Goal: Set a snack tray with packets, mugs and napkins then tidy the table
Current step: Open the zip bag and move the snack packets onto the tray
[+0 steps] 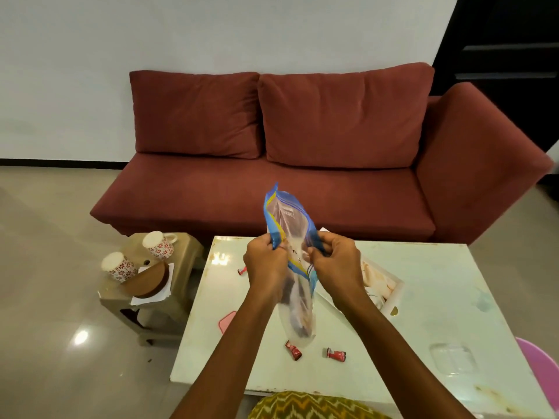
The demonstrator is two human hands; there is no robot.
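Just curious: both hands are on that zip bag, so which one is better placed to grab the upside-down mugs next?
Probably the left hand: the mugs stand on the stool, off the table's left edge, on its side.

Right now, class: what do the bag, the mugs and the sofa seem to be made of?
Bag: thin clear plastic, glossy, since the contents show through and it crumples. Mugs: probably glazed ceramic, white with red flower print and a smooth sheen. Sofa: woven fabric upholstery, matte red, with soft creases in the cushions.
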